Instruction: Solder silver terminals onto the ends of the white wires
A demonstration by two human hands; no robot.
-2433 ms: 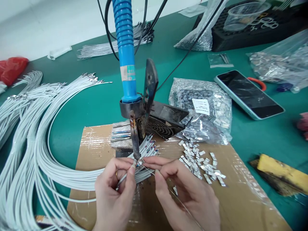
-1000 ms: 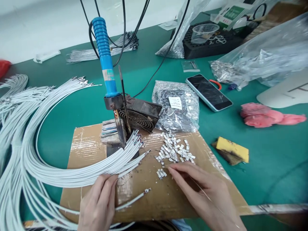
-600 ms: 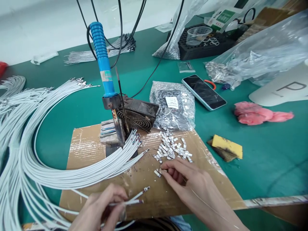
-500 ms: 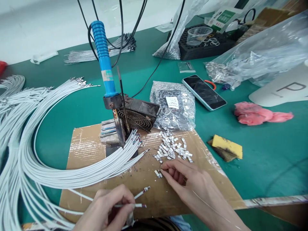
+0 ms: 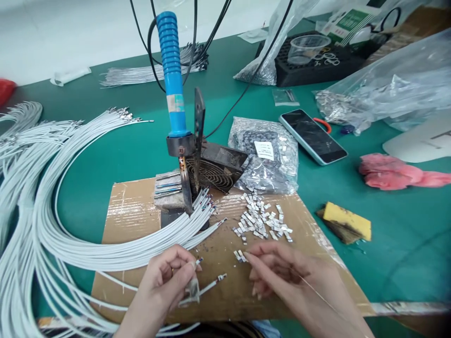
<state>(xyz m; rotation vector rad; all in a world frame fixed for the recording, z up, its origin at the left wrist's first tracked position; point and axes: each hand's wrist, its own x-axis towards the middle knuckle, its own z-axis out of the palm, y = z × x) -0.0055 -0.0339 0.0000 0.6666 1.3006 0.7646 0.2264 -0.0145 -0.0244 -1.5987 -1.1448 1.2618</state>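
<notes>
My left hand is closed in a pinch round a white cable, whose coloured wire tip sticks out past the thumb. Below its fingers hangs a small translucent scrap. A second white cable with a metal piece on its end emerges under this hand. My right hand is curled, thumb and forefinger nearly together beside a few small metal terminals; what they grip, if anything, is hidden. A thin pale strand runs across it. Beyond lies a pile of terminals on the cardboard.
A blue-handled soldering iron stands clamped, its tip above a bundle of white cables. Behind it is a dark fan. Rightwards lie a plastic bag, a phone, a yellow sponge and pink crumpled material.
My left hand has lifted its cable tip upward and turned, with less cable showing past the fingers. My right hand stays by the few terminals. The whole view has shifted slightly.
</notes>
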